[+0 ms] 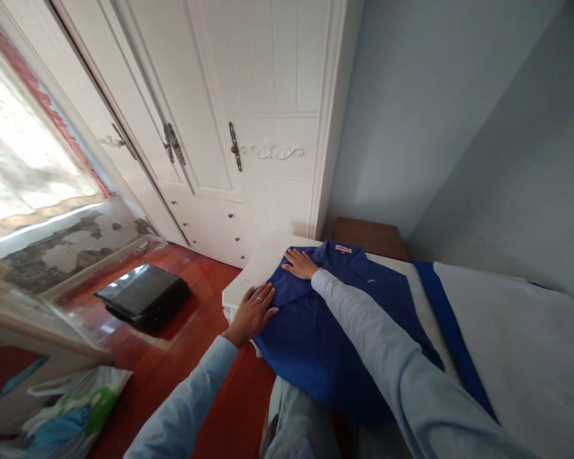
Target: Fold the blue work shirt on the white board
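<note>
A blue collared shirt (325,338) lies spread over a white table (258,264), its lower part hanging off the near edge. Near the collar a label (343,249) shows, and a small light mark sits on the chest. My left hand (253,312) rests on the left edge of the shirt with its fingers stretched out and a ring on one finger. Farther up, my right hand (300,264) lies flat on the cloth beside the collar, fingers spread. Neither hand grips anything. My right forearm covers part of the shirt.
White cloth (516,338) with blue fabric under it lies to the right. A white wardrobe (277,83) stands behind the table, beside a brown wooden piece (370,237). On the red floor are a black case (143,293) and a plastic bag (76,414).
</note>
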Tool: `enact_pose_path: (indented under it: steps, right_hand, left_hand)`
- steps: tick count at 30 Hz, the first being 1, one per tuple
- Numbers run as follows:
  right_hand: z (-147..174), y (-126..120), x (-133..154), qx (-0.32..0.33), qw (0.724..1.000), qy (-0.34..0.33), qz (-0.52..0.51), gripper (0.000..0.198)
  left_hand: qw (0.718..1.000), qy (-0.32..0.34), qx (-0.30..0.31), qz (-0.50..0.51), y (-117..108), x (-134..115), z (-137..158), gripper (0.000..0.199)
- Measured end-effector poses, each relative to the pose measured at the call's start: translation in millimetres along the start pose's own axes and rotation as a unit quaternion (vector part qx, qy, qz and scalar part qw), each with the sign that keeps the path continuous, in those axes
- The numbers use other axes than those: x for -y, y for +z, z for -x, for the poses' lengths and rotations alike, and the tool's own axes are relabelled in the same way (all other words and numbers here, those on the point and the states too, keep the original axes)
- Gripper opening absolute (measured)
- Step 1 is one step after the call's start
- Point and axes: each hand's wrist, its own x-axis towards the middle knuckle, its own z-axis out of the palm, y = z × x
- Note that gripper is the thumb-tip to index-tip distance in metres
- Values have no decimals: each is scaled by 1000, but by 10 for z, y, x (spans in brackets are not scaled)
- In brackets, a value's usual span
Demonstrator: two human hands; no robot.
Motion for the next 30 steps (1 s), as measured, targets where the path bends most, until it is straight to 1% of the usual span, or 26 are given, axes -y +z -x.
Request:
enact_pose_path:
  steps: [2, 4, 6, 9, 11, 12, 15, 17, 19, 25, 30]
  right_hand:
    - [-13, 39, -81, -7, 1000, -9, 12, 68]
    - [-24, 65, -117, -16, 999, -17, 22, 68]
    - [-42, 89, -129, -26, 999, -18, 30, 68]
    - [-70, 122, -139, -36, 999, -19, 36, 68]
    - [-77, 132, -146, -39, 998, -21, 41, 64]
    - [-77, 132, -149, -40, 998, -22, 44, 62]
    - [-66, 106, -153, -40, 998, -21, 50, 60]
    - [-61, 80, -153, -37, 998, -21, 52, 63]
    - [-60, 59, -155, -32, 998, -22, 51, 66]
    - [-56, 63, -163, -28, 998, -21, 45, 70]
    - [-53, 77, -164, -29, 999, -18, 43, 71]
  left_hand:
    - [1000, -8, 5, 2, -37, -15, 3, 66]
    - [1000, -21, 20, 7, -132, -46, -67, 66]
    - [999, -26, 26, 7, -266, -94, -228, 62]
    - [1000, -10, -7, 4, -404, -170, -590, 56]
    - [1000, 3, -29, 5, -371, -198, -827, 58]
    - [1000, 1, -24, 6, -312, -201, -919, 61]
    - [999, -38, 26, -1, -54, -171, -1035, 74]
    - [997, -58, 43, -8, 95, -140, -993, 79]
    - [998, -59, 36, -13, 168, -121, -903, 80]
    - [997, -74, 12, -7, 123, -144, -622, 80]
    - [993, -110, -39, -16, 144, -128, -302, 75]
